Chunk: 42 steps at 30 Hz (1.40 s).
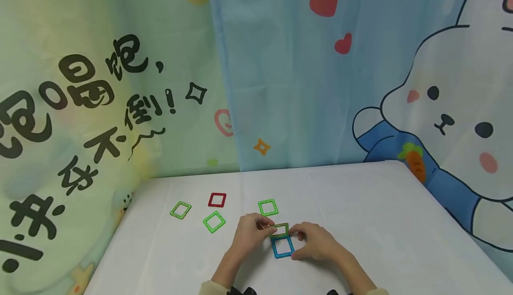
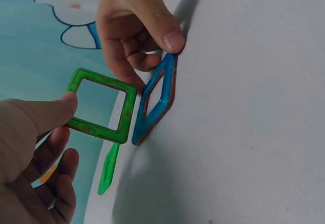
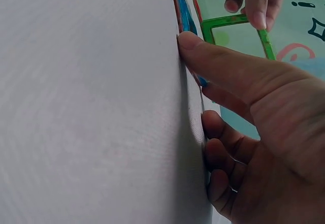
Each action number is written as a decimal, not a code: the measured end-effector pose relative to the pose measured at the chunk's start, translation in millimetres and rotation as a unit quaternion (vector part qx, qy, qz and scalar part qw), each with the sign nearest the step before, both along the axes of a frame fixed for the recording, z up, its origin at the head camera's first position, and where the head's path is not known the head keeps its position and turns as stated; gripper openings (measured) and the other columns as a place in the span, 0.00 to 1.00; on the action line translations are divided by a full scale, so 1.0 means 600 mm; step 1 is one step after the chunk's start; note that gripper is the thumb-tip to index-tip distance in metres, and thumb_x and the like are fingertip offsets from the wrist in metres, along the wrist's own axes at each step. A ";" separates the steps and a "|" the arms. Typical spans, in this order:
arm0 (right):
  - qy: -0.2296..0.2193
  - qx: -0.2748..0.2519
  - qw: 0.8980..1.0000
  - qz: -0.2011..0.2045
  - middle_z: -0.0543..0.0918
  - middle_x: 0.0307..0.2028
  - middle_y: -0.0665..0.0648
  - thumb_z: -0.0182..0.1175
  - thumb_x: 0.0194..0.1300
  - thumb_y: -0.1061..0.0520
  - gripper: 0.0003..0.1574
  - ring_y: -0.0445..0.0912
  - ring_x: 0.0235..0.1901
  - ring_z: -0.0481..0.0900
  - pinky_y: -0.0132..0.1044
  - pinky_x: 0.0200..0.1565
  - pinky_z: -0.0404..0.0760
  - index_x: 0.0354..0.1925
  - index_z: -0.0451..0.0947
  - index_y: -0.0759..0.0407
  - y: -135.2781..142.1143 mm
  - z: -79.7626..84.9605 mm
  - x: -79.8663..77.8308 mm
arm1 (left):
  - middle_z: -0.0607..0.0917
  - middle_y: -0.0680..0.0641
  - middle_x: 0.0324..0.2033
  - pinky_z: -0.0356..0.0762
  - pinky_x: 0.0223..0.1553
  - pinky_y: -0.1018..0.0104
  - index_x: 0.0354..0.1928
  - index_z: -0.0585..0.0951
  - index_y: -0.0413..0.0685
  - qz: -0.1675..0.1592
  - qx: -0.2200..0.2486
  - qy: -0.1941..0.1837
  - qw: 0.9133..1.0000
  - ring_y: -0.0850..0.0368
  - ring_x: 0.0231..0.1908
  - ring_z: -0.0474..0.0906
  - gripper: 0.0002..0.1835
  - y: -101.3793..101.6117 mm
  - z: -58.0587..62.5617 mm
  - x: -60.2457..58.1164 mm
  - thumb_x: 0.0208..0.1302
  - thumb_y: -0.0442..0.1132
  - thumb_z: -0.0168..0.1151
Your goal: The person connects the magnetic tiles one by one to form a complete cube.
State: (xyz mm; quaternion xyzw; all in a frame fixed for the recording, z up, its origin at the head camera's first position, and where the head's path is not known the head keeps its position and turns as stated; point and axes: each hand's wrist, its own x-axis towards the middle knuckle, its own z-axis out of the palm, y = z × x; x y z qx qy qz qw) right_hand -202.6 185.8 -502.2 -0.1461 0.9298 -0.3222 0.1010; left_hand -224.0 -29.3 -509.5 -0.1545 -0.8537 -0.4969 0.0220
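Thumb and fingers of my left hand (image 1: 250, 232) pinch a green square magnetic tile (image 2: 99, 130) by its side. The tile stands up, its lower edge right at the far edge of a blue square magnetic tile (image 1: 283, 255). That blue tile lies close to the white table, and its rim looks reddish underneath in the left wrist view. My right hand (image 1: 316, 241) grips the blue tile at its right side between thumb and index finger, the other fingers curled beside it. In the right wrist view my thumb hides part of the blue tile.
A bright green square tile (image 1: 259, 208) lies just beyond my hands. Left of them are a red tile (image 1: 216, 206), another green tile (image 1: 218, 226) and an olive-green one (image 1: 174, 208). The white table (image 1: 380, 215) ends at a printed curtain (image 1: 280, 108) behind.
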 end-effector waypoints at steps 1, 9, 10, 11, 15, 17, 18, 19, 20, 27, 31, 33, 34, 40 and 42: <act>-0.003 0.000 1.000 0.001 0.72 0.31 0.49 0.81 0.39 0.50 0.32 0.45 0.32 0.68 0.43 0.36 0.68 0.45 0.81 0.51 0.001 -0.003 0.003 | 0.79 0.60 0.21 0.71 0.23 0.71 0.30 0.87 0.47 -0.002 0.000 -0.006 1.000 0.66 0.23 0.71 0.04 0.002 -0.004 0.003 0.54 0.37 0.74; -0.021 -0.006 1.000 0.009 0.72 0.30 0.49 0.80 0.40 0.49 0.32 0.45 0.32 0.68 0.42 0.35 0.67 0.45 0.82 0.51 0.003 -0.025 0.019 | 0.79 0.61 0.20 0.72 0.25 0.71 0.30 0.87 0.47 -0.003 0.008 -0.015 1.000 0.67 0.23 0.71 0.03 0.005 -0.026 0.024 0.54 0.36 0.74; -0.021 -0.005 1.000 0.010 0.72 0.30 0.48 0.81 0.39 0.48 0.32 0.45 0.31 0.68 0.41 0.35 0.67 0.45 0.82 0.51 0.003 -0.028 0.021 | 0.79 0.61 0.20 0.72 0.24 0.71 0.30 0.87 0.47 -0.004 0.010 -0.016 1.000 0.67 0.23 0.71 0.03 0.004 -0.028 0.026 0.54 0.36 0.74; -0.022 -0.005 1.000 0.010 0.72 0.30 0.48 0.81 0.39 0.48 0.32 0.45 0.31 0.68 0.41 0.34 0.67 0.45 0.82 0.51 0.004 -0.031 0.024 | 0.79 0.61 0.20 0.72 0.24 0.71 0.30 0.87 0.47 -0.006 0.010 -0.021 1.000 0.67 0.23 0.71 0.03 0.005 -0.030 0.028 0.54 0.36 0.74; -0.019 -0.002 1.000 0.014 0.72 0.28 0.47 0.81 0.38 0.47 0.33 0.44 0.29 0.68 0.39 0.32 0.66 0.45 0.81 0.52 0.005 -0.036 0.028 | 0.80 0.62 0.20 0.72 0.24 0.72 0.30 0.87 0.48 -0.015 0.005 -0.037 0.999 0.68 0.22 0.72 0.03 0.005 -0.033 0.027 0.55 0.37 0.74; -0.007 -0.011 1.000 0.017 0.72 0.28 0.47 0.80 0.39 0.46 0.34 0.44 0.29 0.68 0.38 0.32 0.66 0.45 0.81 0.53 0.005 -0.030 0.021 | 0.80 0.62 0.20 0.72 0.24 0.71 0.30 0.87 0.48 -0.012 0.003 -0.024 1.000 0.67 0.23 0.72 0.03 0.004 -0.027 0.020 0.55 0.37 0.73; -0.002 -0.018 1.000 0.019 0.73 0.28 0.47 0.80 0.39 0.46 0.34 0.44 0.29 0.68 0.38 0.32 0.66 0.46 0.81 0.54 0.005 -0.025 0.016 | 0.80 0.62 0.21 0.72 0.24 0.71 0.30 0.87 0.49 -0.009 0.001 -0.014 1.000 0.67 0.23 0.72 0.03 0.003 -0.022 0.015 0.55 0.38 0.73; 0.002 -0.026 0.999 0.020 0.73 0.29 0.47 0.80 0.41 0.46 0.34 0.44 0.29 0.68 0.37 0.32 0.66 0.47 0.81 0.55 0.005 -0.020 0.010 | 0.80 0.62 0.21 0.72 0.24 0.71 0.30 0.87 0.49 -0.007 -0.001 -0.006 1.000 0.67 0.23 0.73 0.03 0.002 -0.017 0.011 0.55 0.38 0.73; 0.005 -0.035 0.999 0.023 0.74 0.29 0.47 0.79 0.42 0.46 0.34 0.43 0.29 0.69 0.37 0.32 0.67 0.48 0.80 0.56 0.005 -0.015 0.004 | 0.80 0.61 0.21 0.72 0.24 0.71 0.31 0.87 0.48 -0.006 -0.003 0.002 1.000 0.67 0.24 0.73 0.04 0.001 -0.013 0.007 0.55 0.38 0.73; 0.002 -0.110 0.992 0.063 0.79 0.33 0.50 0.68 0.61 0.54 0.27 0.43 0.30 0.73 0.35 0.32 0.73 0.55 0.78 0.63 0.007 0.005 -0.018 | 0.80 0.60 0.21 0.72 0.25 0.71 0.32 0.87 0.46 -0.018 -0.006 0.000 1.000 0.67 0.24 0.72 0.04 -0.005 0.000 -0.002 0.55 0.37 0.74; 0.003 -0.128 0.990 0.059 0.82 0.35 0.49 0.64 0.65 0.54 0.19 0.43 0.33 0.76 0.37 0.35 0.75 0.52 0.81 0.62 0.002 0.003 -0.024 | 0.80 0.59 0.21 0.72 0.23 0.71 0.31 0.87 0.47 -0.023 0.001 0.000 1.000 0.67 0.23 0.72 0.04 -0.005 0.001 -0.001 0.54 0.36 0.74; 0.002 -0.127 0.991 0.046 0.83 0.34 0.48 0.63 0.65 0.55 0.16 0.43 0.32 0.75 0.36 0.34 0.74 0.49 0.83 0.61 0.001 -0.002 -0.025 | 0.80 0.59 0.22 0.72 0.22 0.71 0.32 0.87 0.47 -0.030 0.004 -0.005 1.000 0.66 0.23 0.72 0.04 -0.005 -0.001 0.000 0.55 0.36 0.74; 0.002 -0.125 0.991 0.041 0.83 0.34 0.48 0.63 0.65 0.55 0.14 0.43 0.31 0.74 0.35 0.33 0.73 0.47 0.84 0.61 0.000 -0.003 -0.025 | 0.80 0.59 0.22 0.72 0.22 0.71 0.32 0.87 0.47 -0.034 0.006 -0.008 0.999 0.66 0.24 0.72 0.04 -0.005 -0.002 0.000 0.55 0.36 0.74; 0.010 -0.129 0.991 0.025 0.84 0.35 0.49 0.64 0.65 0.57 0.11 0.44 0.32 0.74 0.35 0.34 0.73 0.44 0.85 0.61 -0.001 -0.004 -0.028 | 0.78 0.57 0.25 0.74 0.24 0.70 0.40 0.85 0.44 -0.055 0.013 -0.022 0.998 0.64 0.26 0.73 0.10 -0.014 -0.002 -0.003 0.56 0.36 0.73; 0.012 -0.130 0.991 0.017 0.84 0.35 0.49 0.64 0.65 0.57 0.12 0.44 0.33 0.75 0.36 0.36 0.74 0.44 0.85 0.62 -0.002 -0.002 -0.029 | 0.78 0.56 0.27 0.75 0.26 0.69 0.43 0.84 0.43 -0.057 0.010 -0.031 0.998 0.63 0.28 0.74 0.12 -0.022 -0.002 -0.006 0.57 0.37 0.72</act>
